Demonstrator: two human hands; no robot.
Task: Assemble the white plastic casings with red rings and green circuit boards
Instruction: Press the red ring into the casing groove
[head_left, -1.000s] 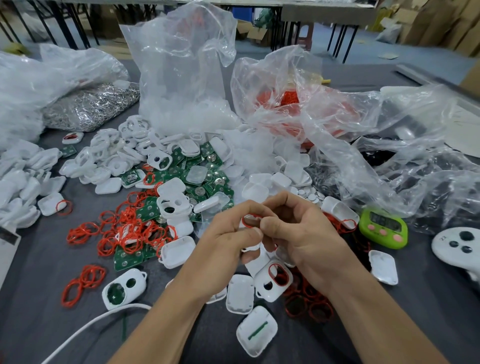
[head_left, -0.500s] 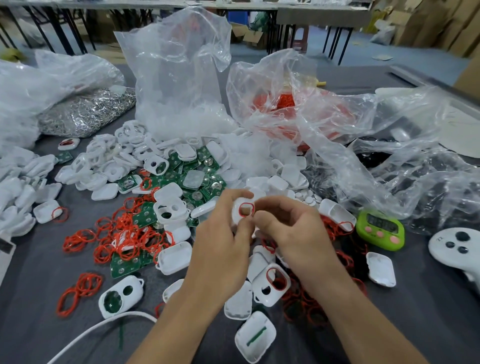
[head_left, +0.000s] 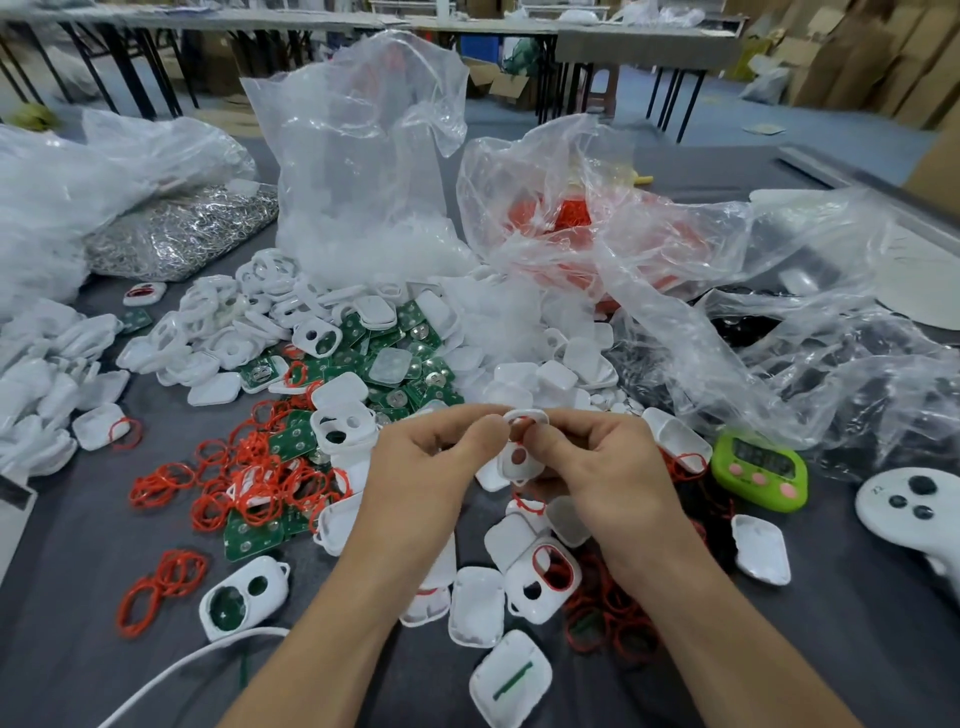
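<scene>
Left hand and right hand are together above the grey table, both pinching one white casing between thumbs and curled fingers. The casing is held upright off the table, and a red ring shows at its upper opening by the thumb tips. How far the ring is seated is unclear. Loose red rings and green circuit boards lie left of the hands among more white shells. Another casing with a ring fitted lies just below the hands. A green timer and a white controller are at right, with clear plastic bags behind.
</scene>
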